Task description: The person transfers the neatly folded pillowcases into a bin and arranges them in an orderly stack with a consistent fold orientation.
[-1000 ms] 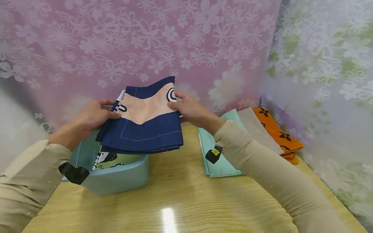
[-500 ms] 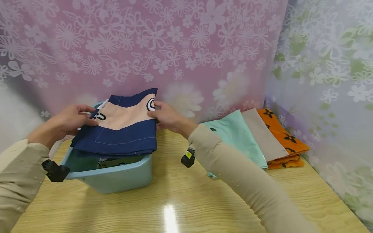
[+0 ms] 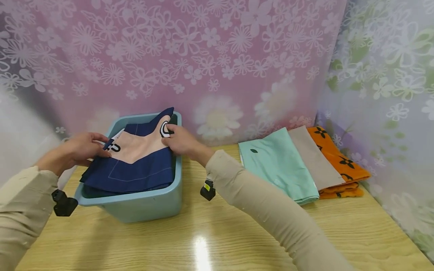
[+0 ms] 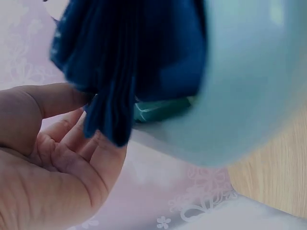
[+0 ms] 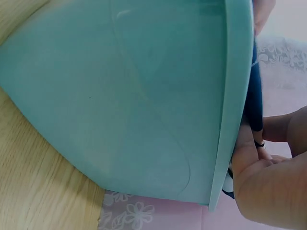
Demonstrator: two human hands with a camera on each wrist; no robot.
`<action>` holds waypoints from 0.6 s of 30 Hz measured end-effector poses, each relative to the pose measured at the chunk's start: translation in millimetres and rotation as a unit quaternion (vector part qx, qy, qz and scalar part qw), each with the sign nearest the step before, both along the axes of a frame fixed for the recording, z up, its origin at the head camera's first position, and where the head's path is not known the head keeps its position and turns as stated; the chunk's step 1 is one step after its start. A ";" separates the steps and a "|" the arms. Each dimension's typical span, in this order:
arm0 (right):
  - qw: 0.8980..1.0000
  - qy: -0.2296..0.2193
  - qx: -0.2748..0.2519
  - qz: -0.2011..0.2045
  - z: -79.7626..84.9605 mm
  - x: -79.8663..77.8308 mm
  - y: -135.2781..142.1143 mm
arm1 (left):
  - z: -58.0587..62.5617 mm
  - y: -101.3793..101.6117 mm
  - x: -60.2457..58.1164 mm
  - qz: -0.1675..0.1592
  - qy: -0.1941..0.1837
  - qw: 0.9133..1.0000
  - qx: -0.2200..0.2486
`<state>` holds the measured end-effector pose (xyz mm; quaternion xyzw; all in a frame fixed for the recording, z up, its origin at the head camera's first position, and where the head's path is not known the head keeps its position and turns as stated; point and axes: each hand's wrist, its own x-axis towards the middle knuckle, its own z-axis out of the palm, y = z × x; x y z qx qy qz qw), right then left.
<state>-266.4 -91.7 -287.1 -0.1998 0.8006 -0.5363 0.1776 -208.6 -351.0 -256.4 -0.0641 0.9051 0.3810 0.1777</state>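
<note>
Stretching between two hands, a folded navy-and-peach cloth (image 3: 142, 171) lies across the mouth of the pale blue basin (image 3: 145, 207), its left corner near the rim. The left grip (image 3: 81, 148) pinches the left edge, thumb on one side of the stacked layers and fingers on the other, presumably so the folds don't slip apart. The right grip (image 3: 181, 140) pinches the opposite edge beside a black-and-white curved print; held from both sides, the cloth probably sags less in the middle. Something green (image 4: 163, 110) shows beneath it inside the basin; whether the cloth rests on that, I can't tell. Over on the right of the table (image 3: 223, 241), a mint cloth (image 3: 274, 165) overlaps a greyish cloth (image 3: 313, 158), which overlaps an orange cloth (image 3: 342, 163), perhaps so each keeps an edge in sight.
</note>
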 end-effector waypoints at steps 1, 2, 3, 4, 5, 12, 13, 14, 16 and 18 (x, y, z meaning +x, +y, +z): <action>1.000 0.017 0.017 -0.003 0.3 0.3 -0.3 | -0.3 -0.2 -0.2 0.001 0.000 1.000 0.003; 0.999 0.030 0.031 -0.003 0.5 0.5 -0.6 | -0.6 -0.6 -0.2 0.003 -0.001 1.000 0.005; 0.998 0.040 0.043 -0.004 0.6 0.6 -1.1 | -0.9 -1.0 -0.1 0.004 -0.002 1.000 0.008; 0.997 0.048 0.054 -0.006 0.5 0.5 -1.5 | -1.3 -1.3 0.1 0.004 -0.003 1.000 0.009; 0.996 0.056 0.064 -0.007 0.5 0.4 -1.9 | -1.8 -1.2 0.2 0.004 -0.004 1.000 0.011; 0.995 0.064 0.078 -0.006 1.5 1.9 -1.3 | -5.2 0.0 3.0 0.004 0.019 1.000 -0.004; 0.996 0.059 0.073 -0.004 1.6 2.0 -0.8 | -5.6 0.5 3.4 0.005 0.024 1.000 -0.008; 0.997 0.049 0.063 -0.002 2.3 2.9 0.2 | -5.9 0.7 4.0 0.004 0.029 0.999 -0.015; 0.999 0.030 0.037 0.009 3.6 4.9 2.3 | -6.2 1.9 5.5 -0.003 0.038 0.999 -0.024; 0.998 0.035 0.036 0.031 5.9 8.2 5.5 | -6.0 2.9 7.1 -0.011 0.041 0.999 -0.016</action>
